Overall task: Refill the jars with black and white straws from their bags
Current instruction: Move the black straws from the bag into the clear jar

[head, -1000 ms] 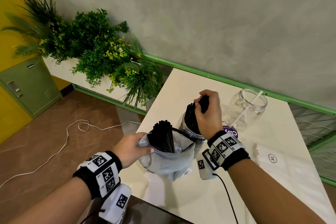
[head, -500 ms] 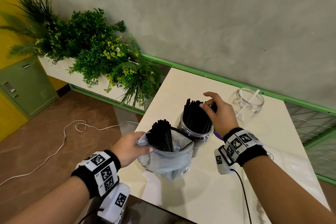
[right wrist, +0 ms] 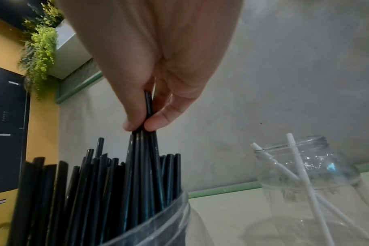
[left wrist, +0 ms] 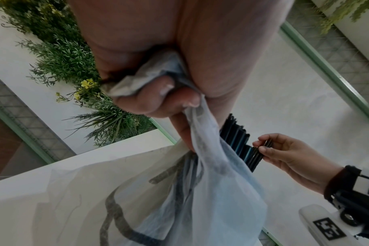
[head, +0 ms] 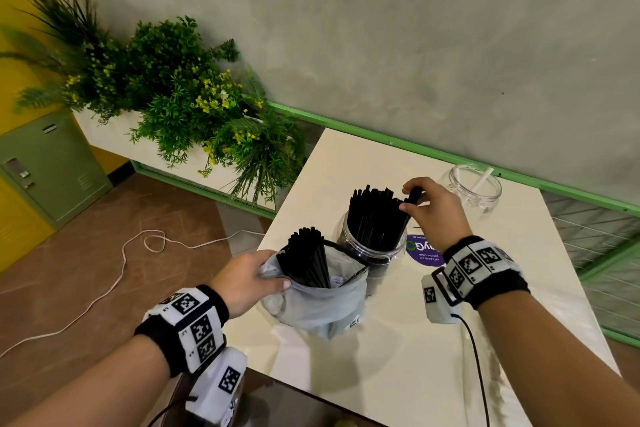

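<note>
Since half a second ago, the right hand (head: 434,215) has shifted from resting open at the far side of the bundle to pinching a few black straws (head: 375,215) at their tips; the left hand (head: 247,279) is unchanged. Head view: the near jar (head: 372,253) stands on the desk (head: 398,350), packed with black straws leaning toward the right hand. Just in front of it, touching, stands the grey bag (head: 318,305), more black straws rising from its mouth, its rim gripped by the left hand. The far jar (head: 476,187), clear, stands well apart by the wall with white straws (head: 482,178) inside. Left wrist view: the fingers (left wrist: 150,101) are curled tightly round gathered bag (left wrist: 211,191) fabric; beyond, the right hand (left wrist: 289,154) pinches straw tips. Right wrist view: thumb and fingers (right wrist: 135,106) nip several black straws (right wrist: 145,174) whose lower ends stand in the near jar (right wrist: 158,223); the far jar (right wrist: 305,169) holds two white straws (right wrist: 299,168), tilted.
</note>
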